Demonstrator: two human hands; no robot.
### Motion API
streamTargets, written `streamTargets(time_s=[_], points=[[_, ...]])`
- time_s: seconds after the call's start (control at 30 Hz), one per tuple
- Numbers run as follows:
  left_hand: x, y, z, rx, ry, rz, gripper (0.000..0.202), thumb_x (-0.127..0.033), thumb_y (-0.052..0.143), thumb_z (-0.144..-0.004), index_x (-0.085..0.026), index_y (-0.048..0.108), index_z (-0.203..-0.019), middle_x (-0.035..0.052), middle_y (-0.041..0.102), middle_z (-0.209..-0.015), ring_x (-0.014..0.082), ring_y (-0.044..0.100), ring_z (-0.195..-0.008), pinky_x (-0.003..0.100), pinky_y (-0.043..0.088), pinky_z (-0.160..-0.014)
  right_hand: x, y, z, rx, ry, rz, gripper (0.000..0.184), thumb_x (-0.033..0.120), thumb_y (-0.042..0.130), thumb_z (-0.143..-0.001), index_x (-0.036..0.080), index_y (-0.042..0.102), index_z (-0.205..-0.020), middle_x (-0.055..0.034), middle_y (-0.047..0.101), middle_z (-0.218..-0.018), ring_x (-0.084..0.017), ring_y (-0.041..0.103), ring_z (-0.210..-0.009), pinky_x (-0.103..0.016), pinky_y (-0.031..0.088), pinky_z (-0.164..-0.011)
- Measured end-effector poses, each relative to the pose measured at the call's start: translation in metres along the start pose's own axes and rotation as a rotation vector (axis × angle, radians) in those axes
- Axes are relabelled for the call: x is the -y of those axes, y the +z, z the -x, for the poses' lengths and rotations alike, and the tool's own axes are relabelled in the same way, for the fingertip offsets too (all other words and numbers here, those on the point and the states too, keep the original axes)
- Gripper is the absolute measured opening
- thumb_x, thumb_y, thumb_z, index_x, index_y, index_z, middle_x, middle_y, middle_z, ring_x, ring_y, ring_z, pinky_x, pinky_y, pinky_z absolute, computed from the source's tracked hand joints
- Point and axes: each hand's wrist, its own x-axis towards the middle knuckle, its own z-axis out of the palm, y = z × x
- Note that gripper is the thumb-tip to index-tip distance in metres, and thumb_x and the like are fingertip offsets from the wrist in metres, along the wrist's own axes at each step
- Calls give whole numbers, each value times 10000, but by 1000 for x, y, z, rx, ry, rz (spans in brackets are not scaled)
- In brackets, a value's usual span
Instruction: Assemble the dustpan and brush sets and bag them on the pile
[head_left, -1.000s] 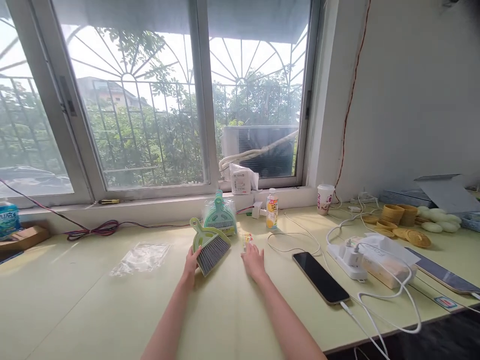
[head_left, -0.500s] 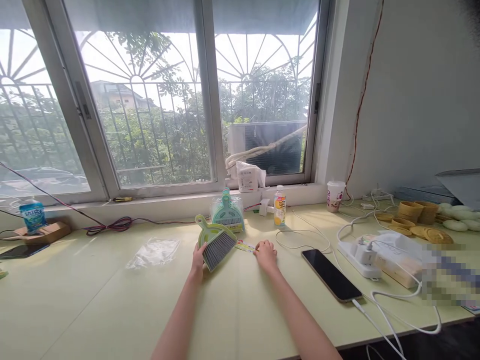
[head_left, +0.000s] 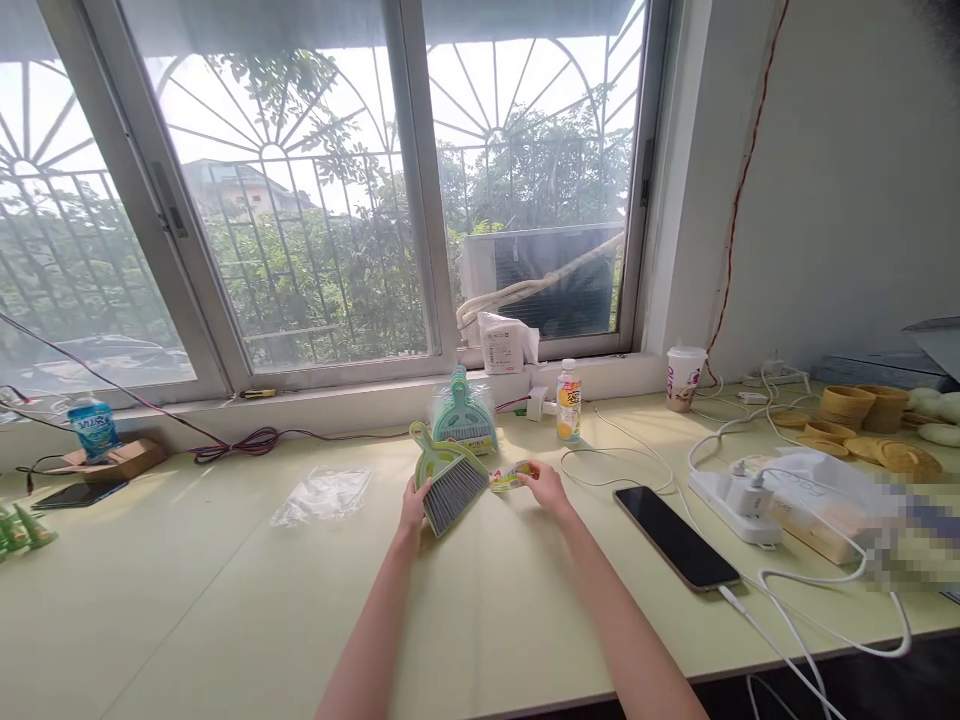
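Note:
My left hand (head_left: 414, 508) grips a green dustpan-and-brush set (head_left: 436, 458) by its left side, with the grey bristles (head_left: 454, 496) facing me and the handle pointing up. In my right hand (head_left: 546, 487) a small printed label strip (head_left: 510, 477) is pinched between thumb and fingers, just right of the brush. The strip looks bent and raised from the table. Behind them stands a stack of teal dustpan-and-brush sets (head_left: 463, 418), partly in clear plastic. A crumpled clear plastic bag (head_left: 322, 496) lies to the left of my left hand.
A juice bottle (head_left: 568, 405) stands behind my right hand. To the right lie a black phone (head_left: 675, 538) on a white cable, a power strip (head_left: 739, 510) and woven baskets (head_left: 847, 405). A lidded cup (head_left: 684, 380) and a blue bottle (head_left: 93, 428) stand near the wall.
My right hand has lifted the label strip off the table and turned it upward. The brush set in my left hand stays at nearly the same tilt. The camera view has shifted slightly.

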Motion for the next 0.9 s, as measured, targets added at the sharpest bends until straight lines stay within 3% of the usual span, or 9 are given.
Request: streamTargets(time_s=[0.17,0.23,0.27,0.33,0.4,0.5,0.67,0.8,0.9], points=[[2,1,1,35,-34,8,526,-442,677,-701,-224,528,-1156,81,630,-1108,268,580,-1047,340,480,-787,42,0,31,554,-129,-337,386,385,638,-741,139,647,-1038,-93,677,-1027,-191,617,-903,-342,464,-848],[1,4,5,99,-34,5,566,-482,675,-702,-223,518,-1181,82,627,-1126,268,588,-1029,341,486,-769,47,2,37,694,-126,-346,421,405,650,-734,133,655,-1054,-106,675,-1026,-188,611,-868,-333,477,-799],[1,5,8,143,-34,14,581,-503,673,-703,-216,519,-1184,86,628,-1125,267,596,-1012,341,490,-765,47,5,38,702,-127,-338,406,395,649,-733,134,659,-1043,-101,676,-1010,-178,608,-838,-328,480,-783],[-2,9,14,240,-30,38,606,-546,663,-707,-202,525,-1186,96,630,-1126,265,607,-985,336,495,-758,39,13,35,585,-117,-277,303,338,637,-721,138,672,-946,-72,683,-917,-153,600,-755,-308,485,-740],[-5,12,19,336,-24,30,626,-570,657,-709,-195,529,-1194,106,627,-1139,266,612,-976,321,498,-736,27,20,28,363,-99,-172,195,266,611,-699,144,661,-843,-34,667,-797,-129,582,-663,-283,486,-682],[-9,15,26,454,-14,-9,622,-551,659,-722,-197,521,-1215,119,618,-1166,274,614,-984,313,496,-717,12,26,18,137,-65,-71,158,210,567,-696,158,637,-828,-6,642,-739,-115,568,-577,-267,493,-619],[-12,19,30,499,9,-65,711,-372,781,-605,-198,528,-1245,114,626,-1159,290,616,-1004,364,492,-812,12,29,20,65,-27,62,167,167,498,-755,176,603,-884,-21,657,-869,-97,563,-515,-255,494,-591],[-13,21,27,482,7,-69,730,-299,801,-548,-194,549,-1225,105,634,-1154,289,609,-1033,374,487,-863,31,22,32,-13,-75,410,299,179,549,-757,216,579,-1052,-47,614,-1056,-153,614,-789,-283,475,-724],[-13,19,23,454,-3,-79,711,-324,797,-555,-180,551,-1207,113,641,-1132,289,623,-996,359,506,-809,43,-12,42,-168,-51,611,457,244,596,-757,237,505,-1205,-83,555,-1154,-209,575,-988,-329,436,-823]])
